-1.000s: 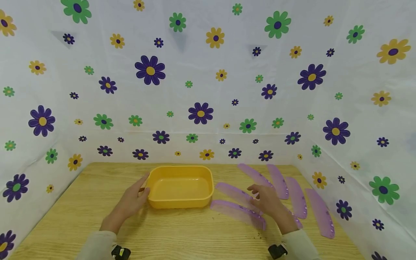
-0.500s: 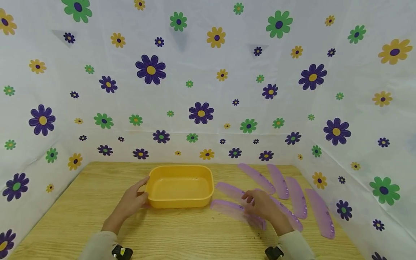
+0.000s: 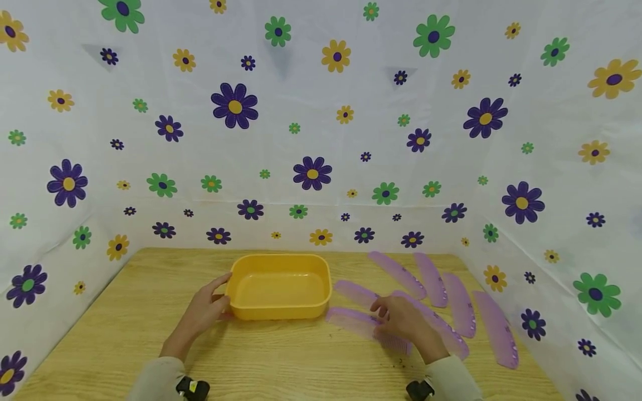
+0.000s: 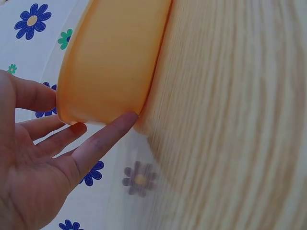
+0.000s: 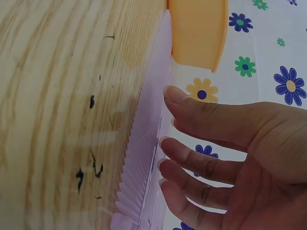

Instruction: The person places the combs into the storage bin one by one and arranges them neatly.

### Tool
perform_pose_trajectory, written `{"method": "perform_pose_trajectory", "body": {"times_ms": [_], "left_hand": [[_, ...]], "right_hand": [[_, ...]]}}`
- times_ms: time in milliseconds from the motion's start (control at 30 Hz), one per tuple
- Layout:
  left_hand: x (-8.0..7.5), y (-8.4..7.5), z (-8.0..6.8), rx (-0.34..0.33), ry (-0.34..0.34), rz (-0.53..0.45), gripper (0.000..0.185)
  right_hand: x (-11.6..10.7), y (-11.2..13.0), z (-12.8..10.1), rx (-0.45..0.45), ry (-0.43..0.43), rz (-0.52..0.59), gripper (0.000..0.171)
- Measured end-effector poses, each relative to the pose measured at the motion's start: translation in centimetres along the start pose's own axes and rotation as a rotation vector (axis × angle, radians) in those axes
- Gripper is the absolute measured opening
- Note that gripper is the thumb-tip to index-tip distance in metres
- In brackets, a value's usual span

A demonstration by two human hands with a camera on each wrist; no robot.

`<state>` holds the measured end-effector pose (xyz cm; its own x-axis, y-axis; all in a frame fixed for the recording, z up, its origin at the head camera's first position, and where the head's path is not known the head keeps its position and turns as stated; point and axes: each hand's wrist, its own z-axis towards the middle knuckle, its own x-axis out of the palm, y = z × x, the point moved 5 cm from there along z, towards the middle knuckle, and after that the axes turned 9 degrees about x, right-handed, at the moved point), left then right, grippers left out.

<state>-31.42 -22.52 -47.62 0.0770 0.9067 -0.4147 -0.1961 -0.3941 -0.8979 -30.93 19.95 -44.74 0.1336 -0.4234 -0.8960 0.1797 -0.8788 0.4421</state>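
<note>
My left hand (image 3: 202, 311) rests its relaxed fingertips and thumb against the left end of a yellow plastic tub (image 3: 278, 313). In the left wrist view the thumb lies along the tub's lower edge, and a fingertip touches near the rim. My right hand (image 3: 403, 324), fingers loosely bent and holding nothing, is close over a translucent purple comb (image 3: 351, 319). That comb lies flat, teeth toward me, as the right wrist view shows. Just behind it lies a second purple comb (image 3: 355, 291), partly covered by the hand. Another comb (image 3: 446, 328) extends from beneath the right hand.
Several more purple combs (image 3: 460, 306) fan out on the right side of the wooden table (image 3: 281, 362). A few dark specks (image 3: 399, 363) show near the right wrist. Flower-printed white cloth (image 3: 311, 139) encloses the back and both sides.
My right hand has shifted left and slightly nearer me, from over the rear comb to the front comb. My left hand stays at the tub, which has not moved.
</note>
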Motion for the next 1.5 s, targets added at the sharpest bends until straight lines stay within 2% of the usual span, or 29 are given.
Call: {"method": "perform_pose_trajectory", "body": {"times_ms": [400, 767, 1000, 1233, 1500], "left_hand": [[0.0, -0.3, 0.1, -0.004, -0.008, 0.008, 0.066], [0.1, 0.4, 0.0, -0.001, -0.017, -0.025, 0.066], [0.2, 0.2, 0.0, 0.003, -0.018, -0.028, 0.064], [0.3, 0.2, 0.0, -0.001, -0.024, -0.019, 0.064], [0.5, 0.2, 0.3, -0.003, -0.029, -0.026, 0.064]], "right_hand": [[0.2, -0.1, 0.4, 0.018, 0.001, -0.026, 0.039], [0.4, 0.1, 0.4, 0.04, -0.003, -0.038, 0.038], [0.6, -0.2, 0.5, 0.064, -0.014, 0.0, 0.036], [0.6, -0.6, 0.5, 0.034, -0.003, 0.045, 0.033], [-0.3, -1.1, 0.5, -0.002, -0.011, 0.106, 0.02]]}}
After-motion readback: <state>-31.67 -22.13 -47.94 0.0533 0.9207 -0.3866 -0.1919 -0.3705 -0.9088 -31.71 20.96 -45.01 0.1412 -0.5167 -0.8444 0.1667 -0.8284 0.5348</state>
